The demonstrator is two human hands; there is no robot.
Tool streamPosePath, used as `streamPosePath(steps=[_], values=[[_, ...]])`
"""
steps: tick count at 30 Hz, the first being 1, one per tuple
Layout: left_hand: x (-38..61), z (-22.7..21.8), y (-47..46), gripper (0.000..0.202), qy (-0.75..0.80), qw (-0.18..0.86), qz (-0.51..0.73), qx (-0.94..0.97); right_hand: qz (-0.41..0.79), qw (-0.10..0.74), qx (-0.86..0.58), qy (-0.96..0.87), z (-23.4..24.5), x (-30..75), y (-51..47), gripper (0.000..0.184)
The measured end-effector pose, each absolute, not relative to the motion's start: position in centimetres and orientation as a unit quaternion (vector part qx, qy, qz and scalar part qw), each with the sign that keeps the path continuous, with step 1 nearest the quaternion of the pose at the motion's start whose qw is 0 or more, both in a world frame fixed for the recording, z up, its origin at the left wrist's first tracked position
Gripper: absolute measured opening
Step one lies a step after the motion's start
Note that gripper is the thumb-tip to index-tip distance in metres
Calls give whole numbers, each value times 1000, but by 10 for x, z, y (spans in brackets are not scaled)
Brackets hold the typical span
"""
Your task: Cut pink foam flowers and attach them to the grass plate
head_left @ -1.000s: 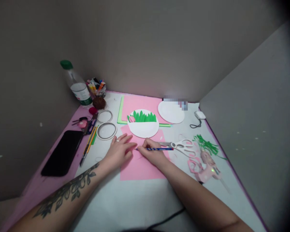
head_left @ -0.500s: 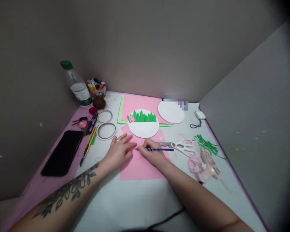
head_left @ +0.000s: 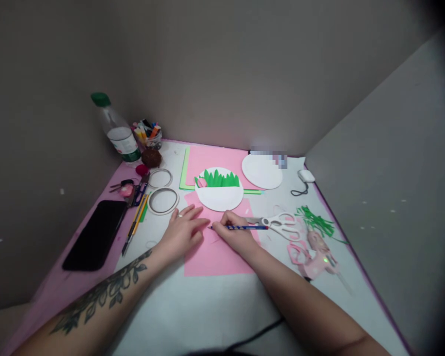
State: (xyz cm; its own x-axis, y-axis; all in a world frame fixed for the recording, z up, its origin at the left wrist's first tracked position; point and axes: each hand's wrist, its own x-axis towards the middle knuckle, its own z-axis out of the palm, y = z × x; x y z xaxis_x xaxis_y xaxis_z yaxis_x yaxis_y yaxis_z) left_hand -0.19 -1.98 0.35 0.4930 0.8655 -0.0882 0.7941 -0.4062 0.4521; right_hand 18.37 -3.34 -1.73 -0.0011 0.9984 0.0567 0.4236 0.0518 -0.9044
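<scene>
A pink sheet of paper [head_left: 218, 259] lies on the table in front of me. My left hand [head_left: 185, 228] rests on its left part, fingers spread. In my right hand [head_left: 234, 230] a blue pencil [head_left: 250, 228] is pinched, its tip at the paper just right of my left fingertips. Faint pencil lines show below the tip. Just beyond my hands is a white paper plate piece [head_left: 219, 199] with green paper grass [head_left: 222, 179] and a small pink paper shape [head_left: 202, 183] at its left. White-handled scissors [head_left: 278, 225] lie right of my right hand.
Left: tape rolls [head_left: 163, 200], a black phone [head_left: 95, 236], a yellow pencil [head_left: 136, 220], a bottle [head_left: 122, 141] and a cup of markers [head_left: 153, 138]. Right: a pink glue gun [head_left: 317, 267] and green paper strips [head_left: 315, 221]. Behind: a white plate [head_left: 262, 171] and coloured sheets [head_left: 215, 158].
The pencil's back end has swung slightly away from me, and its tip has shifted a little. My left hand stays in place.
</scene>
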Motion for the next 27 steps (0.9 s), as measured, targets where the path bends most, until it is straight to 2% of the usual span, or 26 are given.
streamPosePath(steps=[27], values=[[-3,4,-19,43,491,229,86,836,359,408,-601,-586,-17,193,-37,28]])
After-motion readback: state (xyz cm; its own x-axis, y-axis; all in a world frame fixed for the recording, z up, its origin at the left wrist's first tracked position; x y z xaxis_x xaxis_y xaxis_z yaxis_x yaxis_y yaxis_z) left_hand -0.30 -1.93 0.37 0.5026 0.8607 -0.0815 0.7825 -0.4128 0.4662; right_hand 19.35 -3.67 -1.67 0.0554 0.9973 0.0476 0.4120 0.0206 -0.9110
